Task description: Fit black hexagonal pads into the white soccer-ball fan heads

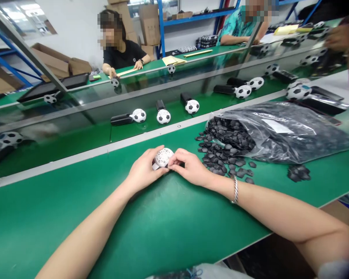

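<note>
My left hand (pixel 142 170) is closed around a white openwork soccer-ball piece (pixel 164 155), held just above the green tabletop. From the right, my right hand (pixel 189 166) pinches at the edge of that piece, thumb against fingers. Whatever sits between those fingertips is hidden. Right of my hands, small black plastic patches (pixel 221 159) lie in a loose heap, spilling from the mouth of a clear plastic bag (pixel 296 128) full of them.
Beyond a metal rail (pixel 99 151), a green conveyor (pixel 128 133) carries several black-and-white soccer balls with black handles, such as one ball (pixel 163 116). A small pile of patches (pixel 299 173) lies at right. Co-workers sit across the line; another person's hand (pixel 341 37) is at far right.
</note>
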The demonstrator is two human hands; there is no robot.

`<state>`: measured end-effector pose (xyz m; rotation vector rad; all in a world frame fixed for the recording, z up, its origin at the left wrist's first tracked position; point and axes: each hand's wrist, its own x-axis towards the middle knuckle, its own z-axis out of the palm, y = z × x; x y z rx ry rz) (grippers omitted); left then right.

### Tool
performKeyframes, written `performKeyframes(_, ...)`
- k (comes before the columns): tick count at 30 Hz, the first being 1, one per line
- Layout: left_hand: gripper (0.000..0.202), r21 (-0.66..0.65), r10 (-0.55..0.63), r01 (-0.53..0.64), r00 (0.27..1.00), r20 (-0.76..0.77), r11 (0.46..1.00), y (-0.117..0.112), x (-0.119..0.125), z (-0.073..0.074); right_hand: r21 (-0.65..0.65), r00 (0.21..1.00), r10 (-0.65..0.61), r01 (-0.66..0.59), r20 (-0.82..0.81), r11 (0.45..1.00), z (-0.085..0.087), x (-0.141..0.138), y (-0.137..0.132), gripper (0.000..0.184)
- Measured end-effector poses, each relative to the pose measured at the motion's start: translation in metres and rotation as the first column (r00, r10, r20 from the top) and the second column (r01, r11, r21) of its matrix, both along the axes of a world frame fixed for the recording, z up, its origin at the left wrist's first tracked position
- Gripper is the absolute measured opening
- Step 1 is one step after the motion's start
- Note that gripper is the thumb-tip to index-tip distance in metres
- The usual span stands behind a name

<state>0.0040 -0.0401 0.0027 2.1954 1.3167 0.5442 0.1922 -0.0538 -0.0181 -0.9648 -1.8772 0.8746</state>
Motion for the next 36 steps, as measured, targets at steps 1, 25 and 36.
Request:
performKeyframes(1, 0.062, -0.007, -0.009, 0.009, 1.000, 0.008, 1.000, 0.000, 0.000, 0.001, -0.036, 1.000, -0.011, 0.011, -0.026, 0.999, -0.001, 0.000, 0.000, 0.007)
performKeyframes(25, 0.058, -0.011, 0.005, -0.004, 0.999, 0.036, 1.000, 0.001, 0.002, 0.003, -0.096, 0.998, -0.013, 0.007, -0.068, 0.995, 0.000, 0.007, 0.013, 0.030)
performKeyframes(36, 0.059, -0.026, 0.024, -0.022, 0.997, 0.068, 0.999, -0.001, 0.003, 0.001, -0.238, 0.985, 0.048, -0.086, -0.163, 0.967, -0.001, 0.007, 0.015, 0.050)
